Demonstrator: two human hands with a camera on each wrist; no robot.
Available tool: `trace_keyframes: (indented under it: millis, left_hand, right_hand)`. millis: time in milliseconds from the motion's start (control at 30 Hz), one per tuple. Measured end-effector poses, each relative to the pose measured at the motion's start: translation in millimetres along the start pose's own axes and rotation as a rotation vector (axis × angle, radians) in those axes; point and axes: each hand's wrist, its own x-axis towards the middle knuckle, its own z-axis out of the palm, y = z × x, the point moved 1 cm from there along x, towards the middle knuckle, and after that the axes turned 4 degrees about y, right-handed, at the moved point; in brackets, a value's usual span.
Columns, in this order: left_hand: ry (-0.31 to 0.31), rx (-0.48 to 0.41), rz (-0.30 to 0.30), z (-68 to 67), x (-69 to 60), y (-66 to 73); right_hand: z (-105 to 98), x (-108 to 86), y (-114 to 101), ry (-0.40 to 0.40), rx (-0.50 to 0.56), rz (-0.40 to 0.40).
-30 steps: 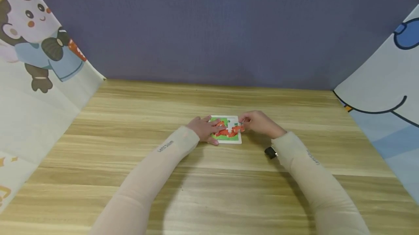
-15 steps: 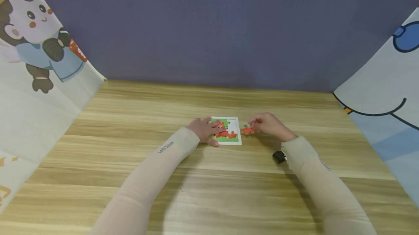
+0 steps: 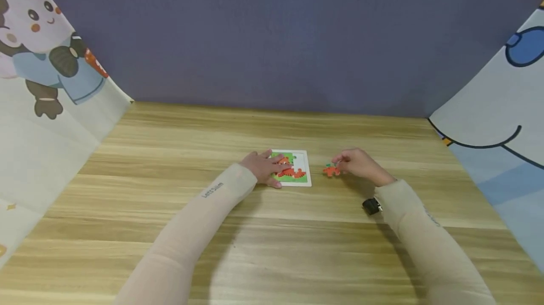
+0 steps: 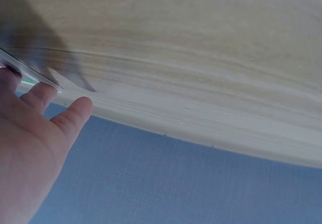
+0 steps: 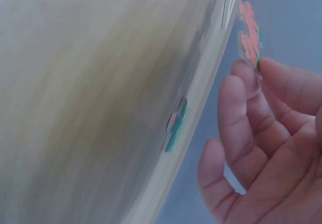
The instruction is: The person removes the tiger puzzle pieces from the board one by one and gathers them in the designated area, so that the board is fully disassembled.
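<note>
A small jigsaw puzzle board (image 3: 309, 175) with a white border lies on the table, showing an orange striped animal on green. Its upper right part is bare white. My left hand (image 3: 262, 169) rests with spread fingers on the left side of the board. To the right of it, my right hand (image 3: 361, 165) pinches an orange puzzle piece (image 3: 331, 171) between thumb and fingertip. In the right wrist view this puzzle piece (image 5: 249, 35) is raised above the table. Fingers cover part of the picture.
Another puzzle piece (image 5: 176, 127), mostly green, lies on the table in the right wrist view. The wooden table (image 3: 272, 243) ends at a dark blue-grey wall (image 3: 280, 36). Cartoon-printed sheets stand at both sides. A black object (image 3: 371, 206) sits at the right wrist.
My right hand has drawn away to the right with the orange puzzle piece, which was over the board's right edge a second ago. The left hand stays on the board.
</note>
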Motion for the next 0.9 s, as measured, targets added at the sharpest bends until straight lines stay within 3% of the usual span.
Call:
trace_keyframes:
  millis: [600, 900]
  left_hand:
    - [0.022, -0.03, 0.01, -2.5, -6.1, 1.2]
    - [0.012, -0.014, 0.002, -3.1, -6.8, 2.1]
  right_hand:
    - [-11.1, -12.1, 9.3, -0.055, 0.049, 0.114]
    - [-12.4, -18.0, 14.0, -0.043, 0.056, 0.121]
